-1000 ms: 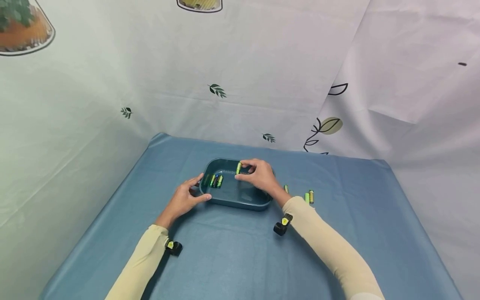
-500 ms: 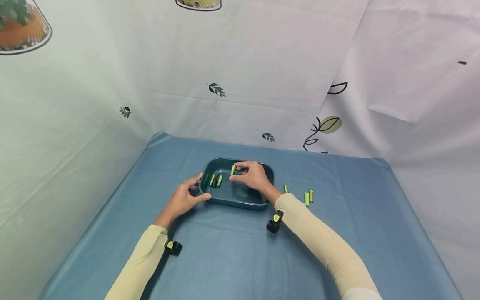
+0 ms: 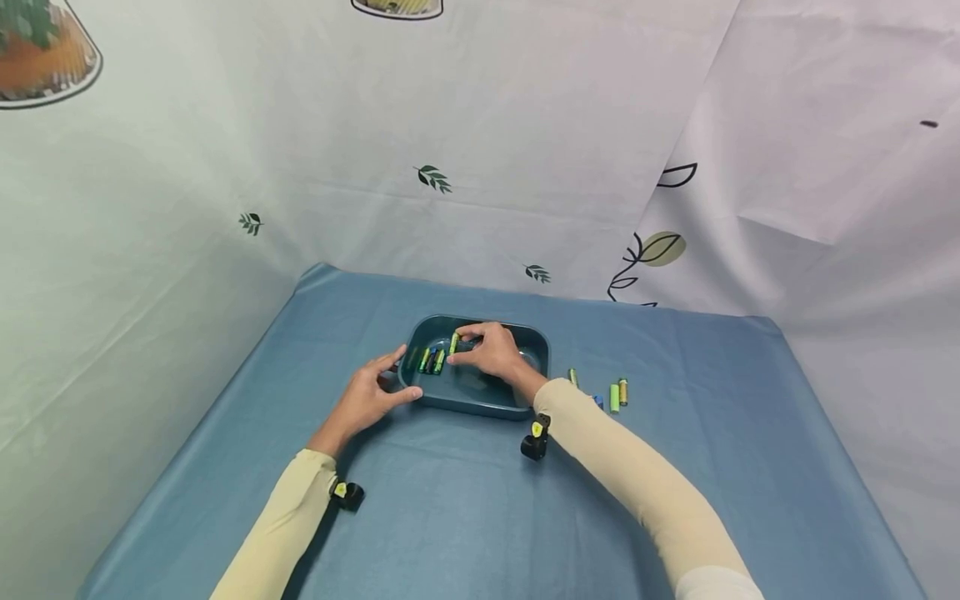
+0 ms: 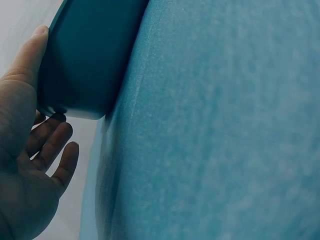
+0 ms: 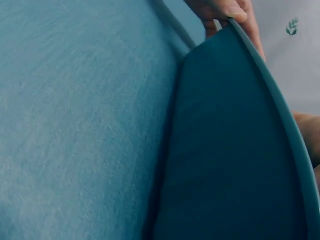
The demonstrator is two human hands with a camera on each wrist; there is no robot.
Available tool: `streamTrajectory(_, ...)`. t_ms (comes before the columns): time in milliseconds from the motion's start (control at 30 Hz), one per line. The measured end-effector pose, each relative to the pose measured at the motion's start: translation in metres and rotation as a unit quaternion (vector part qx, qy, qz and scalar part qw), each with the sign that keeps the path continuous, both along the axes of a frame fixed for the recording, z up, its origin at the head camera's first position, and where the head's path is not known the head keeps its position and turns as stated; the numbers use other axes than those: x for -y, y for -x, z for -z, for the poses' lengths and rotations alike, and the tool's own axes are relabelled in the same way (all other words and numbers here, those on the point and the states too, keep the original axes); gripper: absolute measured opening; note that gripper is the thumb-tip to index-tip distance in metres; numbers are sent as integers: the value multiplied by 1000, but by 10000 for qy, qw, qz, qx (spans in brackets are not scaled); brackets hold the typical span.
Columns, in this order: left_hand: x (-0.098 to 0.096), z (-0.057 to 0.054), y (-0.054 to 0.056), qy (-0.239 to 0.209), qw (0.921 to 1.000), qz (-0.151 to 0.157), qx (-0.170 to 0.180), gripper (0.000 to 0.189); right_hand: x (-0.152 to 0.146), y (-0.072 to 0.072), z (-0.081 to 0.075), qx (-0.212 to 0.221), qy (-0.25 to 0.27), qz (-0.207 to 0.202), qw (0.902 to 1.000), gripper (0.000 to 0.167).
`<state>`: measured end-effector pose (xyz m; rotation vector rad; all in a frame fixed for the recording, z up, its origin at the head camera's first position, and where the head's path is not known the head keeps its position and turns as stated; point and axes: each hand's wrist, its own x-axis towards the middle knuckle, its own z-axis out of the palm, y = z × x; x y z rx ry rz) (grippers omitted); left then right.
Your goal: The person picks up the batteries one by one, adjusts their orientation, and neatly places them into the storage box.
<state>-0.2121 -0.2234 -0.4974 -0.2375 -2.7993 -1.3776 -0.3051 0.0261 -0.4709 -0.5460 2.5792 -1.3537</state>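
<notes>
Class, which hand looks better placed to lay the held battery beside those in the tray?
Probably the right hand: it pinches the battery over the tray, near the other batteries; the left hand holds the tray's end.

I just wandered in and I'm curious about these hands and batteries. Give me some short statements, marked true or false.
1. The right hand pinches a battery. True.
2. Three batteries lie side by side in the tray. True.
3. The left hand holds a battery. False: it grips one end of the tray.
4. Every battery is inside the tray. False: some loose batteries lie on the cloth.
5. The cloth is blue. True.
</notes>
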Motion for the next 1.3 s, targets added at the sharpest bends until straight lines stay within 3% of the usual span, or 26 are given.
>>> streamTrajectory(367, 1, 1, 0, -53, 10000, 21, -60, 91, 12, 1, 10, -135, -580, 101, 9982, 53)
streamTrajectory(700, 0, 2, 0, -49, 10000, 10, -66, 92, 18, -2, 15, -160, -937, -41, 9955, 56)
streamTrajectory(1300, 0, 1, -1, -40, 10000, -4, -83, 91, 19, -4, 17, -312, -1183, -210, 9923, 54)
